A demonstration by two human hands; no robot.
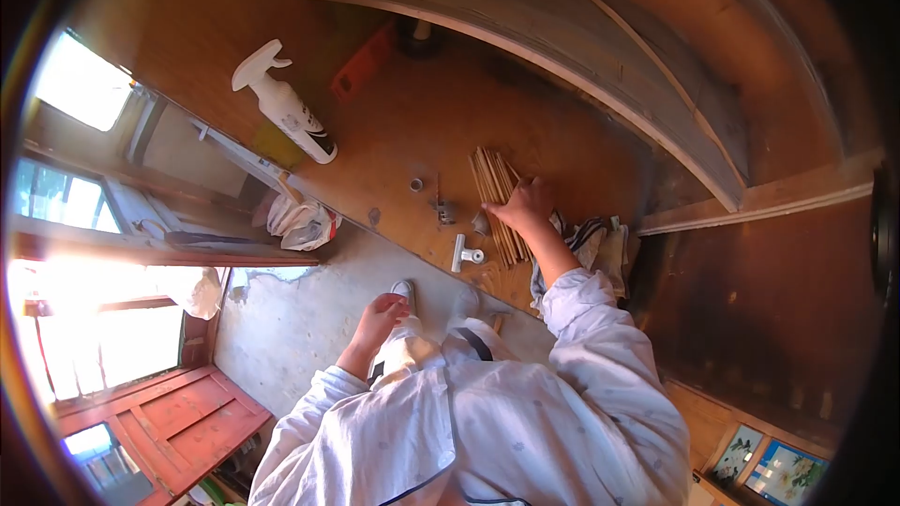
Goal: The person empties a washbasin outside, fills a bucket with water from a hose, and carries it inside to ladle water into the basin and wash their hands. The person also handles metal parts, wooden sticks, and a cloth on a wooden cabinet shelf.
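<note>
A bundle of wooden chopsticks lies spread on the brown wooden table. My right hand reaches over the bundle, its fingers closed on the chopsticks; how many they grip is hidden. Just left of its fingertips is a small grey piece. A silver metal clip lies near the table edge, with a small grey metal object beyond it. In the air over the floor, short of the table, my left hand has its fingers curled together. Whatever they hold, if anything, cannot be made out.
A white spray bottle stands at the table's left side, near a red object. Crumpled cloth lies right of the chopsticks. A small round cap sits mid-table. A plastic bag rests left of the table edge.
</note>
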